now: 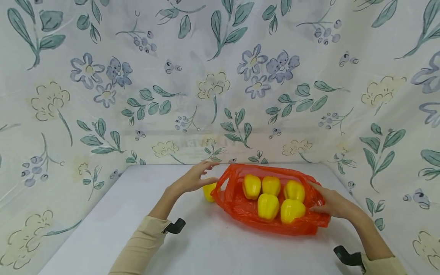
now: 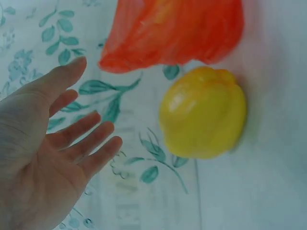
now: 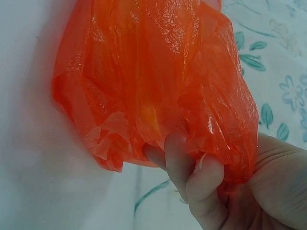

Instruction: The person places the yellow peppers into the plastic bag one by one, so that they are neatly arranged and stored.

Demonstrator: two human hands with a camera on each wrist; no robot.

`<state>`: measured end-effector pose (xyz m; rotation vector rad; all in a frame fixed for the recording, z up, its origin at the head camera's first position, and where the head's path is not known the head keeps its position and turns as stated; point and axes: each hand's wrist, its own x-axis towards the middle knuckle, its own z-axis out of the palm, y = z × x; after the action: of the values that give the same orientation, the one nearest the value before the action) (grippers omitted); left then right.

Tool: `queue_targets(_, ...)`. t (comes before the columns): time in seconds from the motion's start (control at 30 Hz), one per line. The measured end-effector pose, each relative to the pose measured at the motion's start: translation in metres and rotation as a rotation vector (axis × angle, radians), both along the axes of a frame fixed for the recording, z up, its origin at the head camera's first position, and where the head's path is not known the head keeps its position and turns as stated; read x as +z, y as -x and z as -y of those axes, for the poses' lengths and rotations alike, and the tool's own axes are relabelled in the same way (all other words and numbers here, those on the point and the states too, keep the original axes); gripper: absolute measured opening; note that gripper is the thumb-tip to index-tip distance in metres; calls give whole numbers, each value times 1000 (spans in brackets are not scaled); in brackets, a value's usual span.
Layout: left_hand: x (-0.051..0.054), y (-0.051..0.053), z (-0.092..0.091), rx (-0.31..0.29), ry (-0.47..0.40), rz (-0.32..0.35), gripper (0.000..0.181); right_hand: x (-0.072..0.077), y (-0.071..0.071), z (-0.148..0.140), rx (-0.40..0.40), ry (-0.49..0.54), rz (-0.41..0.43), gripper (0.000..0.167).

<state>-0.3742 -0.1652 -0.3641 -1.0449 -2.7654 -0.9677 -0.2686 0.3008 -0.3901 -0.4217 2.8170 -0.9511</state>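
A red plastic bag (image 1: pixel 237 210) lies on the white table with several yellow bell peppers (image 1: pixel 268 206) showing in its wide opening. My right hand (image 1: pixel 335 202) grips the bag's right end; the right wrist view shows its fingers curled against the crumpled red plastic (image 3: pixel 144 86). On the other side, my left hand (image 1: pixel 192 177) is held by the bag's left handle loop, its fingers apart and holding nothing. One more yellow bell pepper (image 2: pixel 204 112) sits on the table outside the bag, just below the left fingertips and partly hidden by the bag in the head view.
White table surface (image 1: pixel 113 214) extends to the left and in front of the bag. A cloth with flowers and leaves (image 1: pixel 185 110) hangs behind the table and along both sides. Each wrist wears a small black device (image 1: pixel 175 226).
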Motion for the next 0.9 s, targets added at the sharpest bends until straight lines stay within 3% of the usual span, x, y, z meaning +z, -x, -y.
queue_targets(0.2, -19, 8, 14, 13, -21, -5, 56, 1, 1, -1, 3, 7, 6, 91)
queue_targets(0.37, -32, 12, 20, 35, -33, 30, 59, 0, 1, -1, 6, 1, -1, 93)
queue_targets(0.67, -47, 16, 23, 84, -7, 68, 73, -2, 5, -4, -26, -17, 6, 92)
queue_targets(0.9, -56, 18, 23, 70, 44, 78, 84, -1, 3, -4, -6, 3, 9, 93)
